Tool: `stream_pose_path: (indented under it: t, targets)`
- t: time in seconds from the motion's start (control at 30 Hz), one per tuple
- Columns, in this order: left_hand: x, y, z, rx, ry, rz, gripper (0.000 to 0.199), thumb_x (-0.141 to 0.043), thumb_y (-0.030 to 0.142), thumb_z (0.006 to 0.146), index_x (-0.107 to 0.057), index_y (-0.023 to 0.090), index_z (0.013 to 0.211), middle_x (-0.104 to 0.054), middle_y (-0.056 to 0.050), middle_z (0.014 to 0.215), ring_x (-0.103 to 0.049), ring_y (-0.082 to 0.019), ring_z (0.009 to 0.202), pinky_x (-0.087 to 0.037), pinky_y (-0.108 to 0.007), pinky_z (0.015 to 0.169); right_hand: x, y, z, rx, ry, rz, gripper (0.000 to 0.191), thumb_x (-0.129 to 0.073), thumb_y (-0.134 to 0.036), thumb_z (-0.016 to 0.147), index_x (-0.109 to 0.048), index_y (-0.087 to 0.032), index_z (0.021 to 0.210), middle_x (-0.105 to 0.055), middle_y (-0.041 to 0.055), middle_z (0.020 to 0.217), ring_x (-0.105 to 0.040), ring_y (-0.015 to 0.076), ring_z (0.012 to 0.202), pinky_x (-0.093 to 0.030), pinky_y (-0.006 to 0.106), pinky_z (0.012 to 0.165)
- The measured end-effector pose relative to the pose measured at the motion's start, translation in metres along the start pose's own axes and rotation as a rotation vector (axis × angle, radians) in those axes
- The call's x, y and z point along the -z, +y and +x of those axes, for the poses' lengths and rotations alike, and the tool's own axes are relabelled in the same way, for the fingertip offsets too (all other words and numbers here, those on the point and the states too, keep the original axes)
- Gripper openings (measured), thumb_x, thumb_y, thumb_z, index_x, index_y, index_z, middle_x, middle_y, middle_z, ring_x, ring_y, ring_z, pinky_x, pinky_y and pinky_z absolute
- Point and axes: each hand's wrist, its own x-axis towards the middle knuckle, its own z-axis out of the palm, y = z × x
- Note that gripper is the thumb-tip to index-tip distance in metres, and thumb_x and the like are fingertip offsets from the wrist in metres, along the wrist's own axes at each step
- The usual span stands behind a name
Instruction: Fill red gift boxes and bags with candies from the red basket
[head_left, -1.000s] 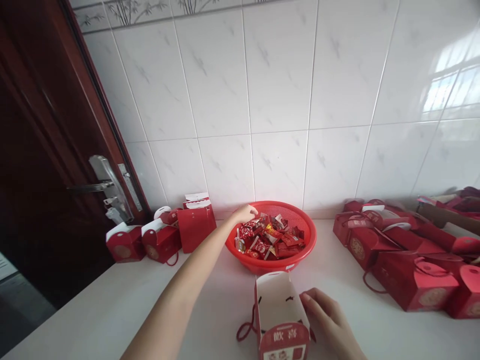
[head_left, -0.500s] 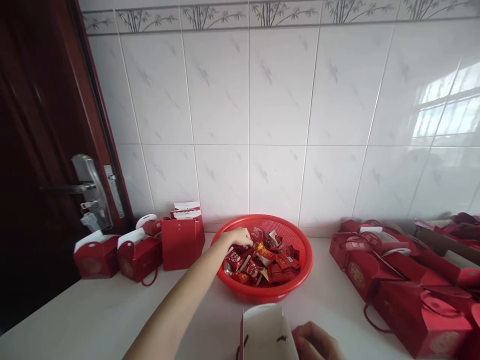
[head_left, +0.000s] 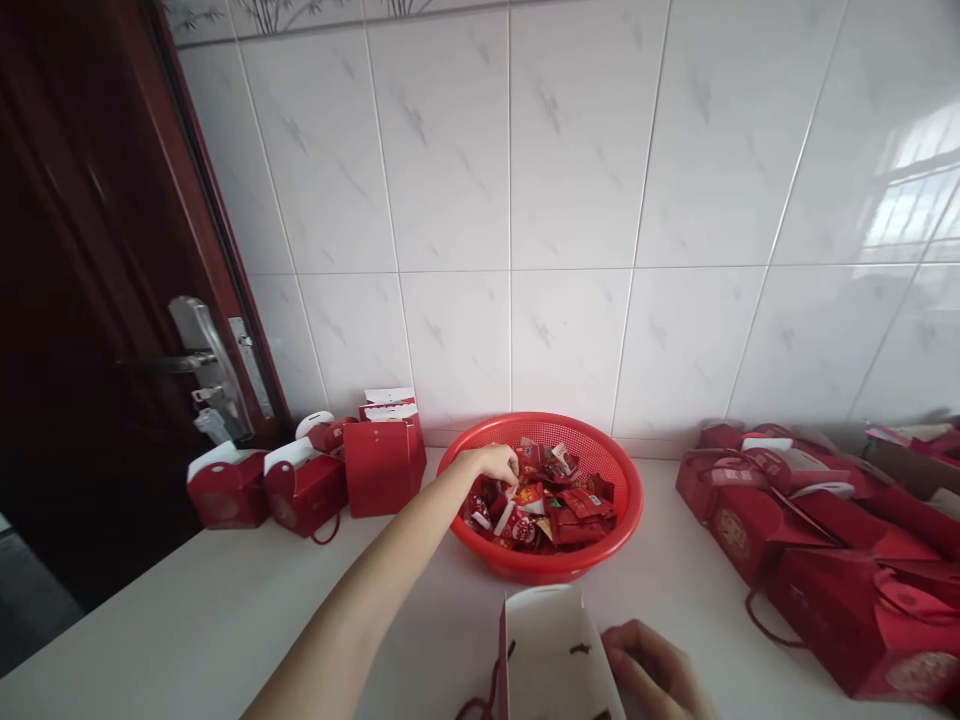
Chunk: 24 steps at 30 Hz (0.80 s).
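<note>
My left hand (head_left: 496, 464) reaches into a red plastic basket (head_left: 628, 505) with perforated sides. Its fingers are pinched together among the wrapped candies (head_left: 581, 503); what lies between them is hidden. The candies have mostly red wrappers, some with white or yellow printing. In front of the basket stands an open red gift box (head_left: 559, 650), its white inside facing up and dark cord ends showing through its walls. My right hand (head_left: 654, 665) grips the box's right side with curled fingers. The front of the box is cut off by the picture's bottom edge.
Several red gift boxes (head_left: 304, 490) stand at the left near a dark door (head_left: 97, 250). More red boxes with cord handles (head_left: 840, 600) are crowded at the right. A tiled wall (head_left: 570, 330) rises behind the white tabletop (head_left: 247, 610).
The view has tilted down and shifted slightly left. My left hand has shifted a little among the candies, and some of them lie differently. My right hand stays at the box.
</note>
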Motion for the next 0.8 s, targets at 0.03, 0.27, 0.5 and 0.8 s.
stream_pose_path:
  t: [0.03, 0.27, 0.5, 0.8]
  targets:
    - [0.0, 0.0, 0.0, -0.006, 0.007, 0.004, 0.032, -0.078, 0.03, 0.071, -0.073, 0.019, 0.1, -0.075, -0.002, 0.089, -0.068, -0.018, 0.077, -0.053, -0.028, 0.068, 0.001, 0.0, 0.0, 0.004, -0.009, -0.012, 0.053, -0.066, -0.071, 0.071, -0.067, -0.018, 0.072, -0.067, 0.0073, 0.073, -0.062, 0.0223, 0.071, -0.049, 0.029, 0.062]
    - [-0.001, 0.002, 0.004, -0.091, -0.003, -0.024, 0.061, -0.076, 0.031, 0.056, -0.073, 0.031, 0.117, -0.071, -0.002, 0.126, -0.068, -0.025, 0.103, -0.049, -0.024, 0.071, -0.003, -0.014, -0.01, -0.059, 0.002, 0.015, 0.042, -0.067, -0.06, 0.077, -0.066, -0.018, 0.077, -0.065, 0.0034, 0.068, -0.057, 0.017, 0.056, -0.045, 0.027, 0.051]
    - [-0.006, 0.005, 0.013, -0.14, -0.06, -0.065, 0.019, -0.075, 0.026, 0.054, -0.077, 0.025, 0.073, -0.073, 0.002, 0.074, -0.063, -0.019, 0.069, -0.042, -0.024, 0.063, -0.002, -0.038, -0.016, -0.063, 0.014, 0.039, 0.035, -0.068, -0.052, 0.076, -0.065, -0.017, 0.075, -0.067, 0.0044, 0.071, -0.059, 0.0174, 0.06, -0.046, 0.027, 0.055]
    - [-0.003, 0.008, 0.008, -0.212, -0.061, -0.195, 0.013, -0.08, 0.019, 0.049, -0.069, 0.022, 0.056, -0.059, 0.006, 0.054, -0.052, -0.014, 0.054, -0.034, -0.025, 0.055, -0.002, -0.043, -0.016, -0.071, -0.022, 0.014, 0.026, -0.062, -0.043, 0.078, -0.063, -0.017, 0.075, -0.064, 0.0027, 0.067, -0.054, 0.0144, 0.056, -0.042, 0.026, 0.052]
